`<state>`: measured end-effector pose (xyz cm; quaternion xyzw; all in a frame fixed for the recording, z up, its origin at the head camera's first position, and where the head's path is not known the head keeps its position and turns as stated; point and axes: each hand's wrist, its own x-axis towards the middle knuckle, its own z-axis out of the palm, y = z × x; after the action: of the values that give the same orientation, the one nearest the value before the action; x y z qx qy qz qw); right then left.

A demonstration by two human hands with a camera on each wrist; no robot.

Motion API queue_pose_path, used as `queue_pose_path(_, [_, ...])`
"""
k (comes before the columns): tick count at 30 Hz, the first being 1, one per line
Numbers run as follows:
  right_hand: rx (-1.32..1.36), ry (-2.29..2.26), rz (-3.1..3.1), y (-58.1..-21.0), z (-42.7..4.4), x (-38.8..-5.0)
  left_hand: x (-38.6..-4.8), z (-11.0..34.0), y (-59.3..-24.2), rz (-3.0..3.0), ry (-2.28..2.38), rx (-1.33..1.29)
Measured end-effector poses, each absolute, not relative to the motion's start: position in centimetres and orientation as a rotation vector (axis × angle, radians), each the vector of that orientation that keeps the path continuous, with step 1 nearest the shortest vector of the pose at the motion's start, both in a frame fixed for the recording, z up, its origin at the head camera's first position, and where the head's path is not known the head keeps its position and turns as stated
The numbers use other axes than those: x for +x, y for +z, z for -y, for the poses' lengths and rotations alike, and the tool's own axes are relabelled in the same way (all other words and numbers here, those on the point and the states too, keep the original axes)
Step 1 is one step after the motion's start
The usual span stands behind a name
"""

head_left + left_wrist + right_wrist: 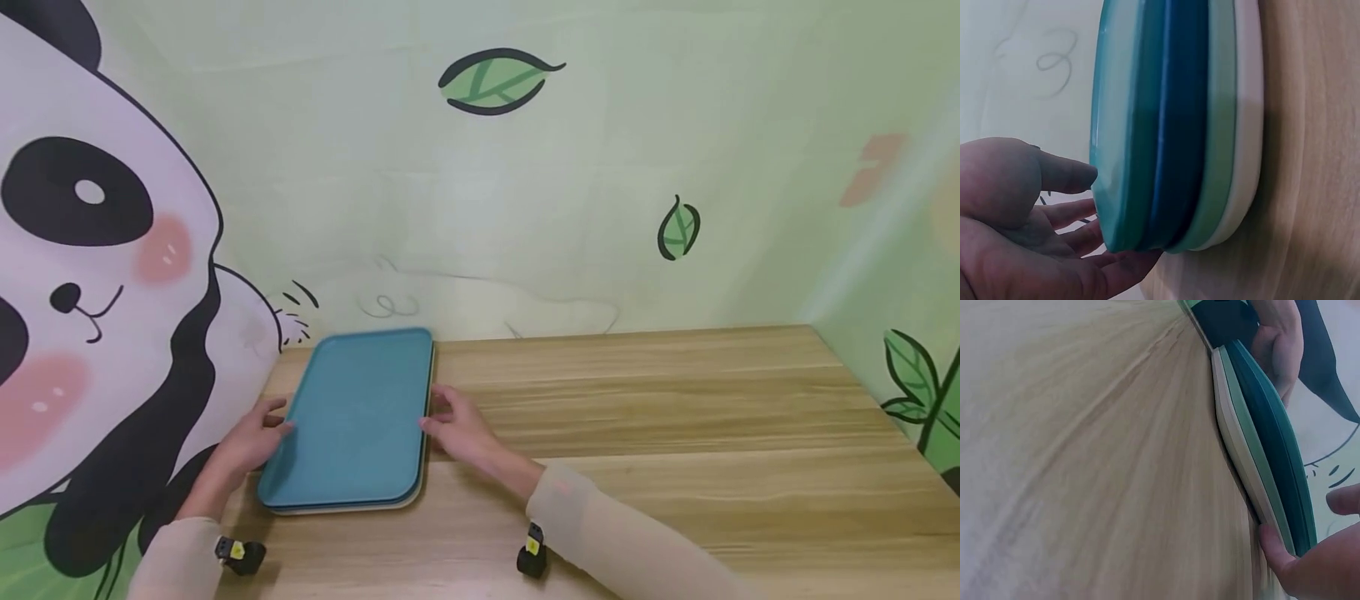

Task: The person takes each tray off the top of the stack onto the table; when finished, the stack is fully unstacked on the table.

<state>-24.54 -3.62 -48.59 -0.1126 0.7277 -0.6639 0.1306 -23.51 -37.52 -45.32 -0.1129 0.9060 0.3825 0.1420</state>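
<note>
A teal tray (356, 417) tops a stack of rectangular trays lying on the wooden table. Seen edge-on in the left wrist view, the stack has a dark blue tray (1182, 125), a light green tray (1219, 131) and a cream tray (1249, 125) below it. At the stack's left edge, my left hand (253, 437) has its thumb by the teal rim and loosely bent fingers along the side. Opposite it, my right hand (461, 429) is at the right edge. In the right wrist view, one fingertip (1272, 544) touches the lower trays, while the thumb stands off.
The wooden table (637, 417) stretches away to the right of the stack. Behind it hangs a pale green backdrop (555, 167) with printed leaves and a large panda (97, 250) at the left. Each sleeve carries a small black wrist camera (532, 554).
</note>
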Motion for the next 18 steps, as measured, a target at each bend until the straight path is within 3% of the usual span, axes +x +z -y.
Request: queue_pose_path(18, [-0.261, -1.981, -1.967, -48.57, 4.22, -24.01, -23.68, 37.25, -45.29, -2.628, 1.087, -0.394])
